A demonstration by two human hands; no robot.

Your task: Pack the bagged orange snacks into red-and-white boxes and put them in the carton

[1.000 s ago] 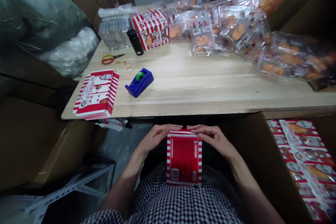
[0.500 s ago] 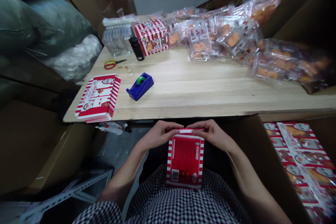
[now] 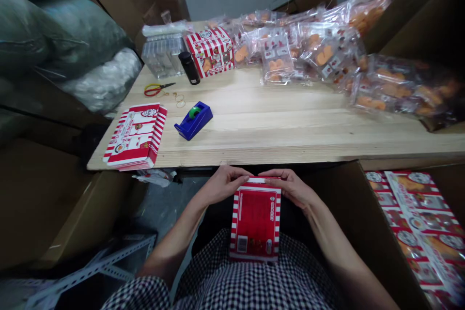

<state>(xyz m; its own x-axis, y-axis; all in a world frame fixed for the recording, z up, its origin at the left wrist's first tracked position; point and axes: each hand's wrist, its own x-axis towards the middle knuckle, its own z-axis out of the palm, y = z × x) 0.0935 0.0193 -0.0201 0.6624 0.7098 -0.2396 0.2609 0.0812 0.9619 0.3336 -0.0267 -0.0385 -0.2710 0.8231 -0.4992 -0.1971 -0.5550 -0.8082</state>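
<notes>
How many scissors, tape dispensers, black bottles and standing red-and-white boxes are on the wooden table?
Scissors: 1
Tape dispenser: 1
Black bottle: 1
Standing red-and-white box: 1
Total: 4

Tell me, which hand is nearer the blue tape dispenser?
Left. The left hand sits below and slightly right of the tape dispenser, beyond the table edge; the right hand is farther right.
</notes>
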